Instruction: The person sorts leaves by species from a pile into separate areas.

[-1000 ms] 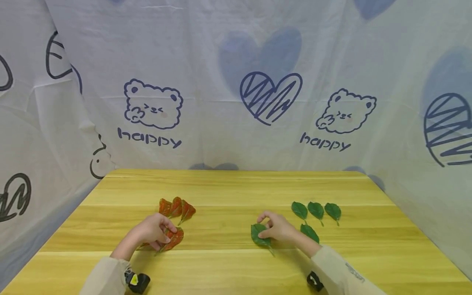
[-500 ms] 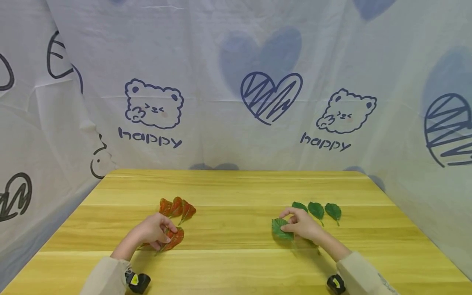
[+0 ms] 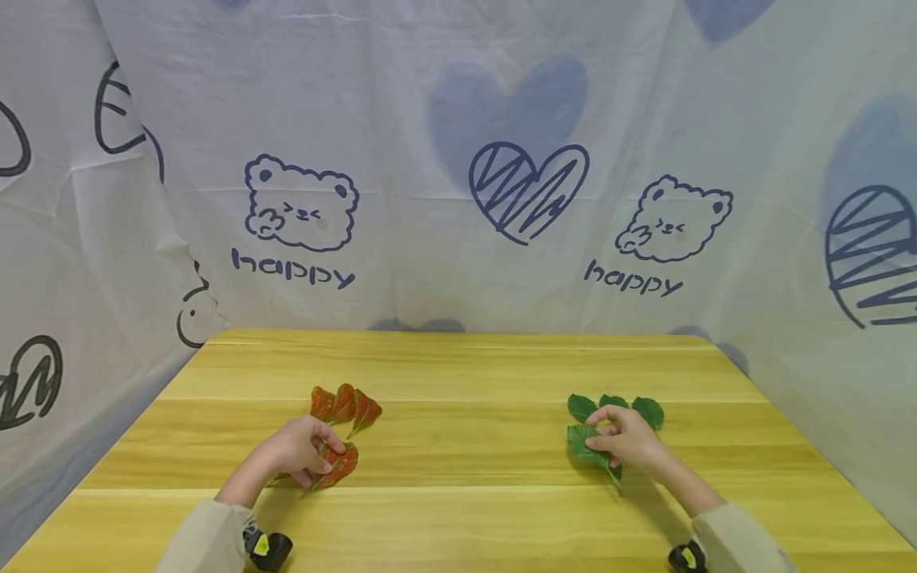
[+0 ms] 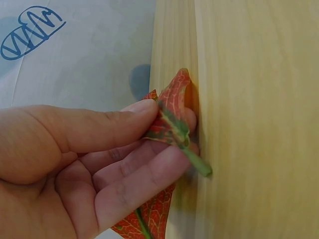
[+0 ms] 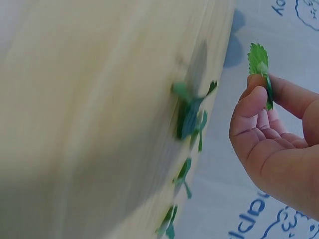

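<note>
On the left, my left hand (image 3: 304, 450) pinches a red leaf with a green stem (image 4: 174, 107) between thumb and fingers, low over the table. Another red leaf (image 4: 157, 211) shows below those fingers in the left wrist view. Behind this hand, three red leaves (image 3: 344, 403) lie close together. My right hand (image 3: 626, 438) pinches a green serrated leaf (image 5: 258, 59) by its lower part, held above the table. Under and behind it are more green leaves (image 3: 649, 413): three in a row at the back, and one in front, mostly covered by the held leaf and hand.
The wooden table (image 3: 458, 509) has a bare stretch between the red and green groups. A white cloth (image 3: 408, 263) with blue hearts and bears hangs behind the table's far edge and at both sides. A black wrist camera (image 3: 268, 549) is on each wrist.
My right hand has carried the green leaf rightward from mid-table to the green leaves, now overlapping the front one. The left hand has stayed in place with the red leaf.
</note>
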Tool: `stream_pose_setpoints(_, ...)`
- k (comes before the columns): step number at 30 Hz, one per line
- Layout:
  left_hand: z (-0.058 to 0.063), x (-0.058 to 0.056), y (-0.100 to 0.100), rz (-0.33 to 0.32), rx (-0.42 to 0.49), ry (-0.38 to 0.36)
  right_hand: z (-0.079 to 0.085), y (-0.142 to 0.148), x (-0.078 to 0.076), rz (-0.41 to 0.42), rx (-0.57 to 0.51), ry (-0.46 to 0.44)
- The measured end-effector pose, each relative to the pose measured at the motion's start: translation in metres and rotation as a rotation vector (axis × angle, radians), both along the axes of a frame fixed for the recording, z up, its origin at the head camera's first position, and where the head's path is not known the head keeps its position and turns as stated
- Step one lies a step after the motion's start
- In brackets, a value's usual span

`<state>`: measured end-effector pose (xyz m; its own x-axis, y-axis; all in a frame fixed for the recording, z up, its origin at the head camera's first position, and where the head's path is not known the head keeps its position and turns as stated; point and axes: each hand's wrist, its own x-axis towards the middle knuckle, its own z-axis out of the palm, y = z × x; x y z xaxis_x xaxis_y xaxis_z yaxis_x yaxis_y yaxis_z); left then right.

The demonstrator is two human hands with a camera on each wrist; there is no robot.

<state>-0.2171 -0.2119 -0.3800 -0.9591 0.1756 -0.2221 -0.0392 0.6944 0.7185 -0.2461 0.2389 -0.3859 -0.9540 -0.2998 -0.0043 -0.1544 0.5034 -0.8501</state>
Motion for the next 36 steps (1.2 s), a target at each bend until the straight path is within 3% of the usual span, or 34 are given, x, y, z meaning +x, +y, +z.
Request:
stream_pose_setpoints(17, 0.003, 0.001, 0.001, 0.0, 0.01, -0.007, -0.002, 0.054, -0.002, -0.141, -0.001, -0.1)
stream_pose_setpoints(36, 0.002, 0.0, 0.001, 0.0, 0.017, -0.015, -0.017, 0.06, -0.005, -0.211, 0.167, -0.109)
